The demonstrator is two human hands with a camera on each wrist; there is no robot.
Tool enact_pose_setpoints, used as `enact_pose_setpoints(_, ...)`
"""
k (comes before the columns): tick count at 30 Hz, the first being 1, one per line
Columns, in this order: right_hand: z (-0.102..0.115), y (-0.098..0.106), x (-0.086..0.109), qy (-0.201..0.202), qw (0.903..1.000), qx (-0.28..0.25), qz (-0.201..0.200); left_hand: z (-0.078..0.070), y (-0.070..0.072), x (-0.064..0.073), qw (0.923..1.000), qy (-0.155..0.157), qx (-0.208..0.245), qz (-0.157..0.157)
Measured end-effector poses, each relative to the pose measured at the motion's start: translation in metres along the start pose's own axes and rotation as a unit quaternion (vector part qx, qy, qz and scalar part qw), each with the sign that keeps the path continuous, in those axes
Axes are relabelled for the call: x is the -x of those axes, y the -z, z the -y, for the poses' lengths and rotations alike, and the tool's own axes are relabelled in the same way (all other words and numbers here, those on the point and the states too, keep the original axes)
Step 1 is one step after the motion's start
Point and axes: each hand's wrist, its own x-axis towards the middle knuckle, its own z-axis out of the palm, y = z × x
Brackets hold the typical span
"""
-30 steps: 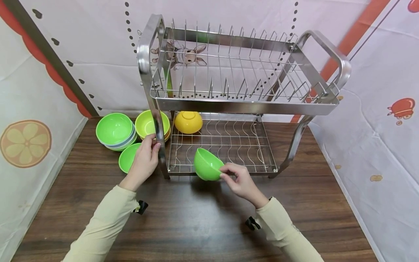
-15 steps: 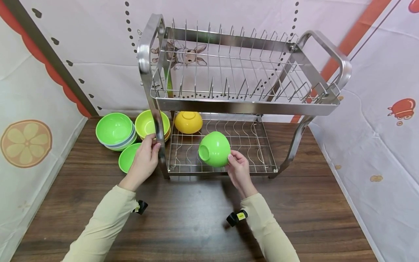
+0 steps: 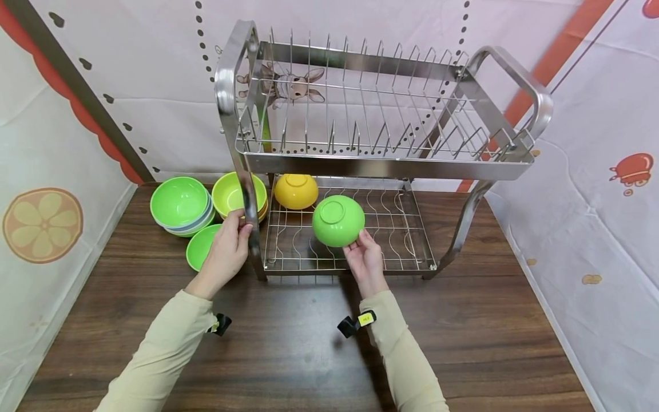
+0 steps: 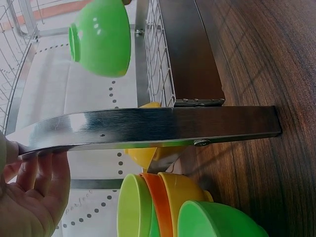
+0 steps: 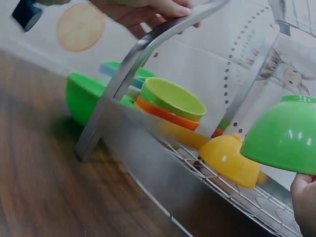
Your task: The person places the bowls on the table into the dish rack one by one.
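My right hand (image 3: pixel 366 260) pinches the rim of a green bowl (image 3: pixel 338 221), which is upside down above the lower shelf (image 3: pixel 391 234) of a metal dish rack. In the right wrist view the green bowl (image 5: pixel 286 136) hangs clear of the wires, its foot facing up. With my left hand (image 3: pixel 226 249) I grip the rack's front left post (image 3: pixel 249 200); in the left wrist view the fingers (image 4: pixel 44 180) curl round that post. A yellow bowl (image 3: pixel 296 191) lies upside down at the shelf's back left corner.
Left of the rack stand a stack topped by a green bowl (image 3: pixel 180 201), a stack topped by a yellow-green bowl (image 3: pixel 229 193), and a single green bowl (image 3: pixel 199 249). The rack's upper tier (image 3: pixel 381 167) overhangs the lower shelf. Fabric walls enclose the wooden table (image 3: pixel 298 355).
My right hand has turned the green bowl from tilted on its side to upside down and moved it up and inward over the lower shelf. The left hand stays on the post.
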Motion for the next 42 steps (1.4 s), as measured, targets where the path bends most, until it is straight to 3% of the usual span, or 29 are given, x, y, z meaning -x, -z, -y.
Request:
enact_pose_setpoints(5,-0.002,-0.003,-0.012,-0.022,0.9937,-0.099,-0.046,0.0,0.0,-0.001,1.0,0.004,0.001,0.005)
enact_pose_setpoints(15,-0.005,-0.016,-0.039,-0.025,0.9752,-0.193,-0.105,0.0,0.001,-0.001,1.0,0.002,0.001,0.008)
enact_pose_setpoints(30,-0.007,-0.016,-0.07,-0.015,0.9641,-0.228,-0.135,0.0,0.0,-0.001,0.9999,0.005,0.001,0.011)
enact_pose_setpoints(42,-0.011,-0.011,-0.089,-0.015,0.9711,-0.191,-0.143,0.0,0.0,-0.002,0.9996,0.016,0.006,0.02)
